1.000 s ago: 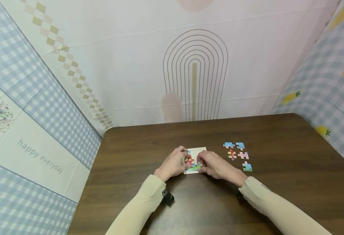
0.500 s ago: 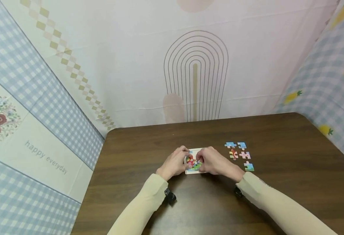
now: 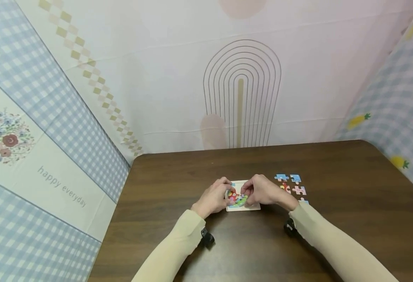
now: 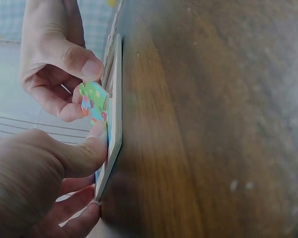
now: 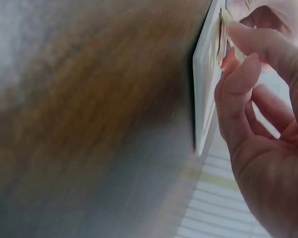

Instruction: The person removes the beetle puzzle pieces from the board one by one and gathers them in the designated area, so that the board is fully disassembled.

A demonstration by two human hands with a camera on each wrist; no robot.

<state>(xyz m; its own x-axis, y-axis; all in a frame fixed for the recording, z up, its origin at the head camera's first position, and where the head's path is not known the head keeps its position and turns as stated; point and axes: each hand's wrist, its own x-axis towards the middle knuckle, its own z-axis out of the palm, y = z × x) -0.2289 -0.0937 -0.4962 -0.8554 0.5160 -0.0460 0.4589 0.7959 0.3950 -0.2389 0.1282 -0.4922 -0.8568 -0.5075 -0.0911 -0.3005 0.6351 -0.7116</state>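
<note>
So your pale, flat, squarish puzzle tray (image 3: 253,207) lies on the dark brown wood-grain table (image 3: 245,243), right between your hands. Its near edge runs pretty much left to right, tipped up a hair at the right end; it looks a bit wider than deep from the head view, but honestly you can't call a clear long axis.

The green cardboard-looking puzzle piece (image 4: 95,94) is pinched in your right hand (image 3: 264,190), thumb and fingertips curled in. It's tilted up off the tray, and from the head view the green strip slants, long way from lower left to upper right. It's bright green with pale dots, plus pink and orange bits at one end.

Your left hand (image 3: 211,197) has the tray's left side gripped, with the thumb up against the low end of that green piece. Red, spotted printed artwork (image 3: 232,194) shows between your hands.

Off to the right you've got loose blue, red and pink jigsaw pieces (image 3: 299,190), one partly hidden by your cream right sleeve (image 3: 330,231).
</note>
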